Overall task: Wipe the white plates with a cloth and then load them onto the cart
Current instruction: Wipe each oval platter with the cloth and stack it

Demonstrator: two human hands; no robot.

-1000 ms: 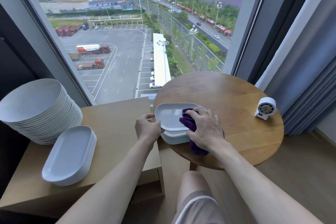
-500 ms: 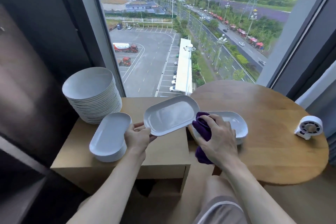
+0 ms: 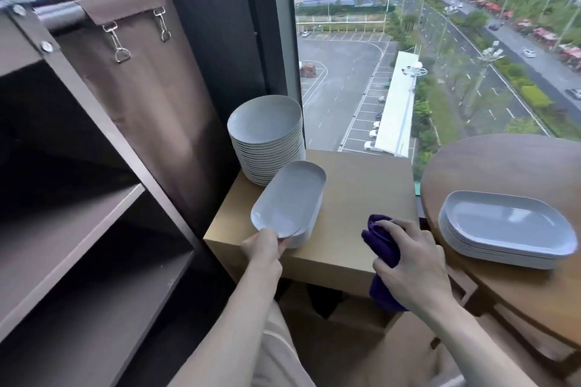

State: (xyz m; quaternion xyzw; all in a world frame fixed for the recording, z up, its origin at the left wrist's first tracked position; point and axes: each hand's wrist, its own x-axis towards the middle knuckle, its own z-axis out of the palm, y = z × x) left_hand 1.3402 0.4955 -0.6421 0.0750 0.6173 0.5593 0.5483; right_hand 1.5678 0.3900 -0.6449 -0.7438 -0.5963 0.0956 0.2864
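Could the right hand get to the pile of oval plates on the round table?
Probably yes: the right hand sits just beside the pile of oval plates, with nothing between them. But its grip is full of the purple cloth, so it could wipe more easily than lift.

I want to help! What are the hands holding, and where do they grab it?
The left hand pinches the white oblong plate by the rim of its near end. The right hand grips the bunched purple cloth around its middle.
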